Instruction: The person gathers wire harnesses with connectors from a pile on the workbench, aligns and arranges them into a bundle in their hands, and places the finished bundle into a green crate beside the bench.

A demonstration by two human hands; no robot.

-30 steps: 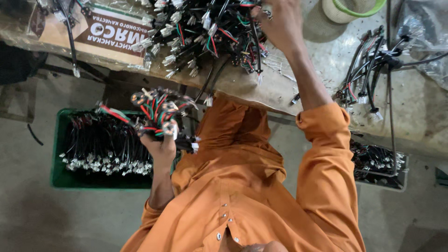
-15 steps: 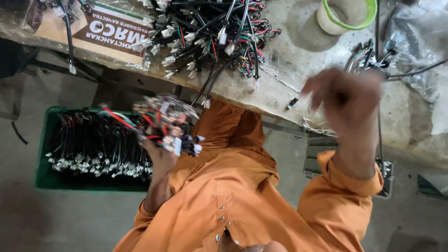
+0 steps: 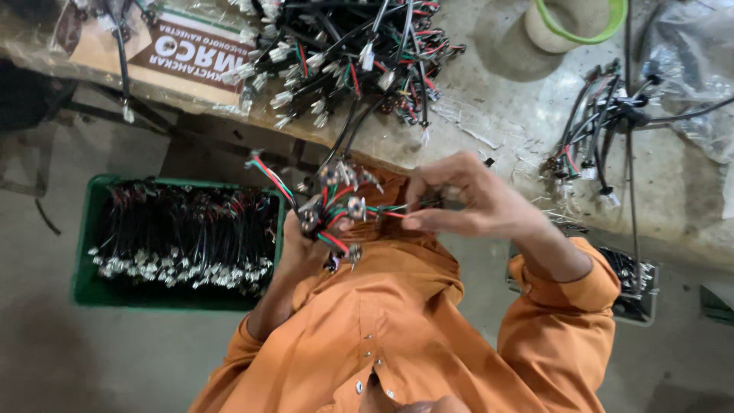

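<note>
Left hand (image 3: 302,248), fingers curled tight around a bundle of connector leads (image 3: 332,210): thin red, green and black wires ending in small round metal-faced plugs, held in front of the chest. Right hand (image 3: 474,203), fingers nearly closed, pinching one lead of that bundle at the fingertips (image 3: 413,222). Beyond, on the worn table (image 3: 505,115), a tangled heap of like leads (image 3: 352,53). At the table's left end, a flat brown-and-white printed carton (image 3: 180,57). Below left, a green crate (image 3: 88,283) of black leads.
</note>
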